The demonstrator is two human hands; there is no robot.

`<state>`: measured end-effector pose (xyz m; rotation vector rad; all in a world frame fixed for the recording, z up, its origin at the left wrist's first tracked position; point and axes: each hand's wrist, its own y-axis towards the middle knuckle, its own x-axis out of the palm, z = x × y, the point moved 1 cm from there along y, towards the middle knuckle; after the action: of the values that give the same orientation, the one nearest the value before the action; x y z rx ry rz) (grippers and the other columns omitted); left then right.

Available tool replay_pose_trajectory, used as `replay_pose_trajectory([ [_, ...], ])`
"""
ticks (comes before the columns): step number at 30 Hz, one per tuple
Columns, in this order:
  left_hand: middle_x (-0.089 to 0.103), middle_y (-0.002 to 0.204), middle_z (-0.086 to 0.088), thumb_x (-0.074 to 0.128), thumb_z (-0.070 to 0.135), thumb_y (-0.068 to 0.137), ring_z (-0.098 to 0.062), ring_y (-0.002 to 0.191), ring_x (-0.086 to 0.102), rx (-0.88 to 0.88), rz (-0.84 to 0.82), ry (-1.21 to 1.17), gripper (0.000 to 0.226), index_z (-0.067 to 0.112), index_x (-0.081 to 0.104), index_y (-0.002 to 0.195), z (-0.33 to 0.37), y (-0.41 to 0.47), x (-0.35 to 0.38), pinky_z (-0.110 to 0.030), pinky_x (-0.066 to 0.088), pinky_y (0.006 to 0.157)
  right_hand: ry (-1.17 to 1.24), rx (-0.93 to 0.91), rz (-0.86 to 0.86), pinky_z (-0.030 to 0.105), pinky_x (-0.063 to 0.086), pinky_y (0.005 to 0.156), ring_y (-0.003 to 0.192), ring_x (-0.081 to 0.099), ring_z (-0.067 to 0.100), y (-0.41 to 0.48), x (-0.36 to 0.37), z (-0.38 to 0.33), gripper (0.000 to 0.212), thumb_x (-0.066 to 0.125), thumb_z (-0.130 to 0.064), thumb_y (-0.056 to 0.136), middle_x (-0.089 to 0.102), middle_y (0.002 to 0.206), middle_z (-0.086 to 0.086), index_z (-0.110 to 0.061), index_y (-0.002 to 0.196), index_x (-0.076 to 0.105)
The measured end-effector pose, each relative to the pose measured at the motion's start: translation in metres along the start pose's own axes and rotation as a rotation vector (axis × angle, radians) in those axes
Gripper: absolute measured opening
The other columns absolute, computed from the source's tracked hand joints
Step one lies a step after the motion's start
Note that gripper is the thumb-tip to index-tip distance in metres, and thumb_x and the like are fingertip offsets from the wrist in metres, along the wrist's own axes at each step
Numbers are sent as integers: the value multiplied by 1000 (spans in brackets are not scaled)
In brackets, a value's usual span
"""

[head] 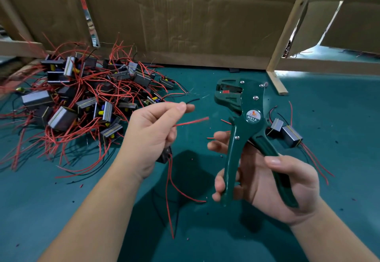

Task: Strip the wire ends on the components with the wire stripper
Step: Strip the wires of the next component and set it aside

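Note:
My right hand grips the handles of a dark green wire stripper, held upright with its jaws at the top, facing left. My left hand pinches a thin black wire between thumb and forefinger; a red wire sticks out to the right below it, blurred. Both wire tips lie left of the jaws, apart from them. A small dark component hangs under my left palm, mostly hidden, with red wires trailing down from it.
A big heap of grey-black components with tangled red and black wires lies at the left on the green mat. Two components sit behind the stripper at right. Cardboard walls and a wooden post close the back.

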<state>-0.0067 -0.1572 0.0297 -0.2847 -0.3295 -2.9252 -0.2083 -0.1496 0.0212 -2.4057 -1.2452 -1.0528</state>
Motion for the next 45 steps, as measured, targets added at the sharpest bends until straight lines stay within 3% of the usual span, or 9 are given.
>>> replay_pose_trajectory([
  [2,50,43,10,68,30,78,-4,36,29,23,-54,-19,11,24,78,77,3,-1,-2,-43,15,59,31,38,26,56,47,86,90,61,42,1,-2,-1,69,69,-21,75,52,125,23,1,136,45],
  [6,74,75,2,62,20,77,0,35,34,31,-110,-20,18,24,77,68,5,0,-3,-17,23,43,-6,136,70,55,49,82,86,62,41,0,-8,-3,66,71,-27,72,61,103,24,1,129,53],
  [13,72,66,4,62,19,76,-1,37,34,36,-74,58,20,26,77,66,4,3,-9,-14,31,43,-72,222,-55,53,45,83,87,61,40,-6,-2,-1,48,60,-23,85,57,102,24,1,125,49],
  [21,49,45,3,65,22,76,-3,38,35,68,-58,121,16,29,78,68,1,5,-13,-17,32,45,-110,219,-43,53,47,79,84,62,39,-6,-5,6,42,60,-23,87,59,100,22,-1,122,51],
  [29,50,43,10,65,23,75,-1,37,38,83,-57,169,17,32,77,68,3,3,-12,-14,34,44,-119,216,-10,48,51,70,73,64,35,-6,-4,7,38,64,-35,87,61,89,18,-5,111,59],
  [32,51,42,11,63,25,78,-2,38,37,80,-89,213,17,25,75,66,3,3,-11,-12,30,43,-98,157,118,42,55,56,54,60,29,-2,0,14,40,74,-42,77,58,74,16,-8,95,64],
  [35,38,44,5,58,32,82,-17,45,31,19,-175,301,23,23,71,66,-3,3,-9,-31,19,50,-151,61,359,32,47,41,35,46,22,3,4,20,50,87,-48,55,48,59,12,-10,76,63],
  [39,40,49,1,55,37,85,-17,51,33,-4,-234,307,25,24,67,66,-5,4,-9,-30,25,51,-55,51,310,42,53,54,56,59,31,4,3,14,53,84,-44,60,58,75,17,-6,93,67],
  [45,45,48,10,62,42,79,-9,51,34,45,-129,197,24,24,71,65,0,9,-18,-23,28,53,5,114,221,55,53,73,76,62,42,-2,-7,-6,54,78,-30,66,60,91,24,1,108,64],
])
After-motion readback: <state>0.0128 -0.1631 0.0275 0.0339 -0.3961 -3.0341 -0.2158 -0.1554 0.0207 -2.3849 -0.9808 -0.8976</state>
